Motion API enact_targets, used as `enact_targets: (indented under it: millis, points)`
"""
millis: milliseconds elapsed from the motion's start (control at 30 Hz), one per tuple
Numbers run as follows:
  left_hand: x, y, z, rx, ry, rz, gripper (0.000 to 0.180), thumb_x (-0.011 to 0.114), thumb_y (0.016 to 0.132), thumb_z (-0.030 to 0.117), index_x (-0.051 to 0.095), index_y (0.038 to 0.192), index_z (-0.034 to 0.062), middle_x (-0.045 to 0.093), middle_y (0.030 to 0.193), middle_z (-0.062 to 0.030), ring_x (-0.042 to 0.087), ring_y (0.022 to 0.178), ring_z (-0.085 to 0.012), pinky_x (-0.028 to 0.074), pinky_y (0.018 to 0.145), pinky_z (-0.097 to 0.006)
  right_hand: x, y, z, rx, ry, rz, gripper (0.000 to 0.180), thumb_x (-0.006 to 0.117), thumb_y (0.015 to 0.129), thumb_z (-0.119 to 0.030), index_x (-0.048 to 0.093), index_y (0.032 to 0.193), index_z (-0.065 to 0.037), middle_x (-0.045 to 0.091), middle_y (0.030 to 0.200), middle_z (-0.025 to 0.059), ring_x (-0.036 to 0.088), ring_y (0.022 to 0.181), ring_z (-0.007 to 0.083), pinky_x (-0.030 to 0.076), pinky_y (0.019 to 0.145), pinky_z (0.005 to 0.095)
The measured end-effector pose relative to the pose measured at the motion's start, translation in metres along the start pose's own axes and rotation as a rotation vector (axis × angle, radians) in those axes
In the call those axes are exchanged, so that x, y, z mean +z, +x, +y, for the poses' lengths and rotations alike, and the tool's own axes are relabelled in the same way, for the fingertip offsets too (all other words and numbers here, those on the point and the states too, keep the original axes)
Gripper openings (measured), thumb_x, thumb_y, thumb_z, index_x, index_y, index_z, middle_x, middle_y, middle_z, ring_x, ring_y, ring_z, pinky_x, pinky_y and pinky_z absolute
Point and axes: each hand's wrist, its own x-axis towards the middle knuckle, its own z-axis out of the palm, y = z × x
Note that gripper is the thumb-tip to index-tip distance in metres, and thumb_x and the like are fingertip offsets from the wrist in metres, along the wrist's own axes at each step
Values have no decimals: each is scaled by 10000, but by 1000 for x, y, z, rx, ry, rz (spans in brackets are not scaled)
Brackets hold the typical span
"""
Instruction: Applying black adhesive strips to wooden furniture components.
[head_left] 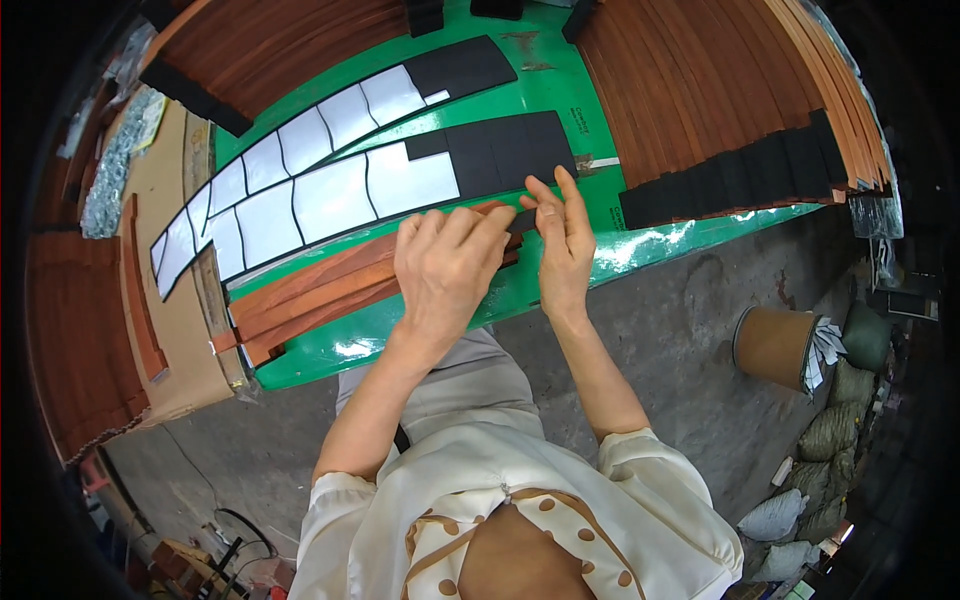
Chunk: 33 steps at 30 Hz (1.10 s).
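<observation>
Wooden slats (320, 285), one bundle, exact count unclear, lie along the near edge of one green tabletop (330, 365). Long axis: lower left to upper right; the right end points at the person's right hand (565, 240). Beyond lie two white-and-black sheets (330, 195), nearly parallel. Two hands: left hand (445, 255) curled over the bundle, grip hidden; right hand's fingers partly extended at one black end piece (521, 222), whether pinching it I cannot tell.

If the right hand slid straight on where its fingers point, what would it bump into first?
The right hand would likely meet the nearer sheet's black end first, though the hand's height is unclear.
</observation>
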Motion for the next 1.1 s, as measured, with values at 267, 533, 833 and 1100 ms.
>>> enact_targets:
  millis: [267, 533, 833, 1100]
  points:
    - [4, -11, -7, 174, 119, 13, 325, 629, 676, 135, 669, 998, 143, 575, 816, 24, 523, 697, -163, 409, 649, -325, 2, -2, -3, 9, -142, 31, 392, 351, 992, -167, 401, 1319, 42, 612, 1146, 145, 581, 969, 163, 455, 769, 274]
    - [3, -15, -11, 210, 159, -44, 369, 634, 720, 161, 608, 1084, 107, 567, 907, -24, 529, 760, -187, 414, 714, -354, -13, 23, -9, -37, -258, -64, 367, 370, 991, -178, 447, 1272, 46, 669, 993, 129, 602, 851, 154, 469, 784, 269]
    - [-89, -36, -21, 213, -29, 24, 448, 708, 692, 81, 570, 1118, 92, 566, 1061, -93, 565, 1041, -255, 335, 958, -521, 31, 110, -36, -564, -884, -565, 161, 577, 865, -89, 638, 989, -7, 643, 913, 133, 628, 803, 268, 487, 714, 330]
    - [-204, -132, -82, -321, 204, 417, 227, 574, 813, -80, 599, 1021, 9, 568, 1031, -127, 575, 943, -255, 458, 825, -377, 103, 190, 18, -908, -1324, -807, 116, 555, 741, 17, 611, 840, -7, 611, 864, 147, 615, 883, 320, 508, 744, 408]
